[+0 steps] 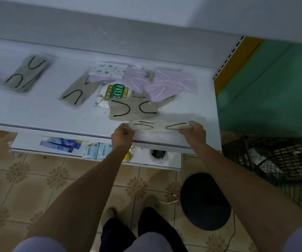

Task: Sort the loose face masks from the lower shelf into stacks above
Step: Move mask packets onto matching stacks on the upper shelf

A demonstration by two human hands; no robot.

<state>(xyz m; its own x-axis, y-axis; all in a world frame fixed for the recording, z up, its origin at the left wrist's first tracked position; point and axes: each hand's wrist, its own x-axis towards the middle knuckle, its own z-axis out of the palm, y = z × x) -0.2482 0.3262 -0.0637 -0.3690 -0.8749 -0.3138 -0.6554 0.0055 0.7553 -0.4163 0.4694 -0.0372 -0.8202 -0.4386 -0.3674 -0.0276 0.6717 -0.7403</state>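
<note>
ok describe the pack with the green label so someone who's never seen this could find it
On the white shelf, find the pile of masks right of centre. The pack lies on the pile's left side, between a beige mask with black loops and the purple masks. It alone is white with a green label.
</note>
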